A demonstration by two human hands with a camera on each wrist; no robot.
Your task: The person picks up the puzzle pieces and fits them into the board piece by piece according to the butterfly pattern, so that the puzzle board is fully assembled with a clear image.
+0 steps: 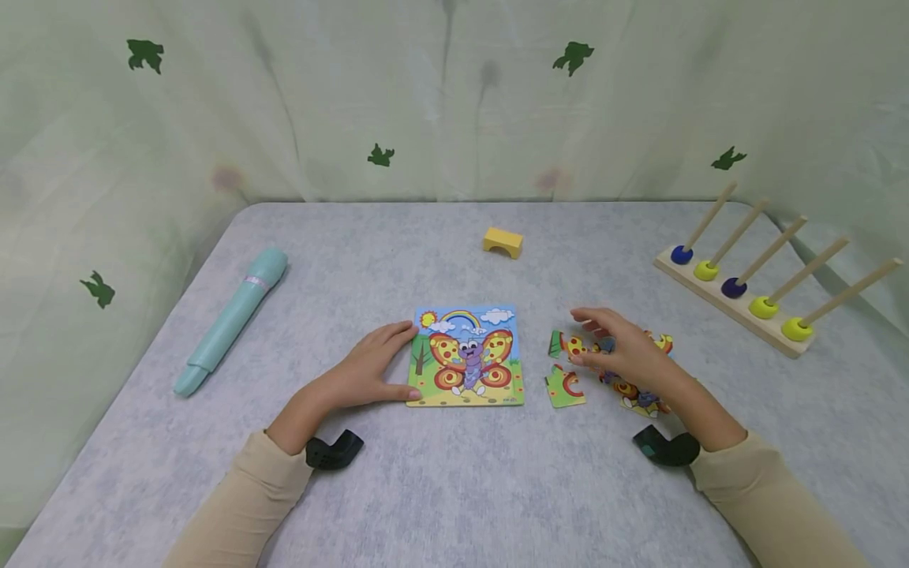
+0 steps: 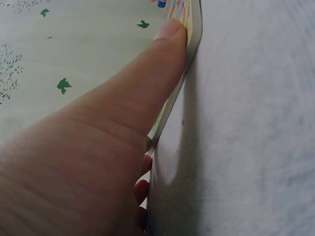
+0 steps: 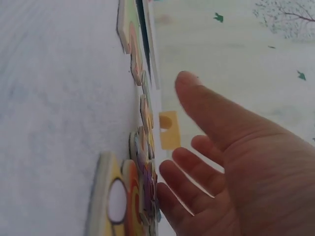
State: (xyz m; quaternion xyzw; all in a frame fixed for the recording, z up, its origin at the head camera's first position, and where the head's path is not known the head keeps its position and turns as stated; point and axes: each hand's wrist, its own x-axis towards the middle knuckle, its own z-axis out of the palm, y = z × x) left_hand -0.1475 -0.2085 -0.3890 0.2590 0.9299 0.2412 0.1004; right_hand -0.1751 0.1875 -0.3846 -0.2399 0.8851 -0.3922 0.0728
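A square butterfly puzzle board [image 1: 469, 359] lies in the middle of the table. My left hand [image 1: 372, 367] rests along its left side, thumb at the lower-left corner and fingertips at the upper-left edge. In the left wrist view the left thumb [image 2: 165, 61] lies straight on the edge of the board [image 2: 194, 29]. To the right of the board, my right hand [image 1: 621, 347] hovers over loose puzzle pieces, thumb and fingers apart with nothing between them. One green and red puzzle piece [image 1: 566, 386] lies nearest the board; the hand partly hides the others.
A yellow arch block [image 1: 503, 242] sits behind the board. At the back right stands a wooden peg rack [image 1: 738, 304] with blue and yellow beads. A teal microphone-shaped object [image 1: 230, 323] lies at the left. A pale patterned curtain [image 1: 454, 102] hangs behind the table.
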